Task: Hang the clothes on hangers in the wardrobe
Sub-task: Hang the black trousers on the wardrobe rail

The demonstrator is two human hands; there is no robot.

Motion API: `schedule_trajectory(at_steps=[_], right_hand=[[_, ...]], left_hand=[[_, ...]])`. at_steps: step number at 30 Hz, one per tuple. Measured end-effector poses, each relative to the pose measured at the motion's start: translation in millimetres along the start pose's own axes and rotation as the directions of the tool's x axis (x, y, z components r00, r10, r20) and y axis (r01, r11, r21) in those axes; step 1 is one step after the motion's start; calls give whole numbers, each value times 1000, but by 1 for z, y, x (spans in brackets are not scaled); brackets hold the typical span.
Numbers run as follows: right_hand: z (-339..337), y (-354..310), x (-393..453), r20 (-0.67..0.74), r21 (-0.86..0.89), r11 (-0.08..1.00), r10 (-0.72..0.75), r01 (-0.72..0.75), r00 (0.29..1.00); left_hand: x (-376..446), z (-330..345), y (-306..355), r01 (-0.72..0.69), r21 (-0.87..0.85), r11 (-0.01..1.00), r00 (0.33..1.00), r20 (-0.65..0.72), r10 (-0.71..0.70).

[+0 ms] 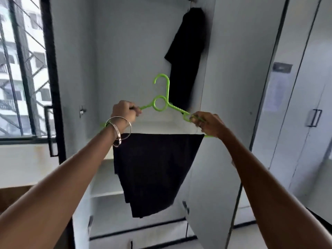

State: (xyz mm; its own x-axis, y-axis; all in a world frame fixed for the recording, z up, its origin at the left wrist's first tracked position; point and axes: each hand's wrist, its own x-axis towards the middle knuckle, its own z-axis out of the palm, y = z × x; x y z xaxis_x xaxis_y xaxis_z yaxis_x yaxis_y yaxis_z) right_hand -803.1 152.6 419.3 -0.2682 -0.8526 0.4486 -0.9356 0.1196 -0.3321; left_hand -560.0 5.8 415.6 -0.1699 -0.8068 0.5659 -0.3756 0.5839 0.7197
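Green plastic hanger (162, 103): held up in front of the open wardrobe (125, 51), hook uppermost, round ring at its centre.
Black garment (152, 169): folded over the hanger's lower bar, hanging down in front of the wardrobe shelves (106, 193).
Left hand (124, 110): fingers curled round the hanger's left arm; two metal bangles (117, 131) on the wrist.
Right hand (206, 123): fingers pinching the hanger's right arm near its end.
Second black garment (186, 56): hanging far inside the wardrobe, upper right, against the side panel.
Barred window (23, 69): left of the wardrobe.
Closed wardrobe doors (305, 105) with a black handle (314, 117): right.
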Motion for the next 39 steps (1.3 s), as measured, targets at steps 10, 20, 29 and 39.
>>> schedule_trajectory(at_steps=[10, 20, 29, 39], right_hand=[[32, -8, 187, -486, -43, 999, 1, -25, 874], [7, -109, 435, -655, -246, 969, -166, 0, 737], [-32, -203, 602, -791, -342, 937, -325, 66, 518], [-51, -254, 764, -863, -324, 935, -355, 145, 361]], left_hand=[[194, 28, -27, -113, 255, 960, 986, -87, 139], [436, -21, -37, -125, 875, 468, 891, -109, 441], [560, -99, -25, 4, 941, 338, 789, -210, 577], [681, -126, -10, -54, 884, 465, 736, -280, 617]])
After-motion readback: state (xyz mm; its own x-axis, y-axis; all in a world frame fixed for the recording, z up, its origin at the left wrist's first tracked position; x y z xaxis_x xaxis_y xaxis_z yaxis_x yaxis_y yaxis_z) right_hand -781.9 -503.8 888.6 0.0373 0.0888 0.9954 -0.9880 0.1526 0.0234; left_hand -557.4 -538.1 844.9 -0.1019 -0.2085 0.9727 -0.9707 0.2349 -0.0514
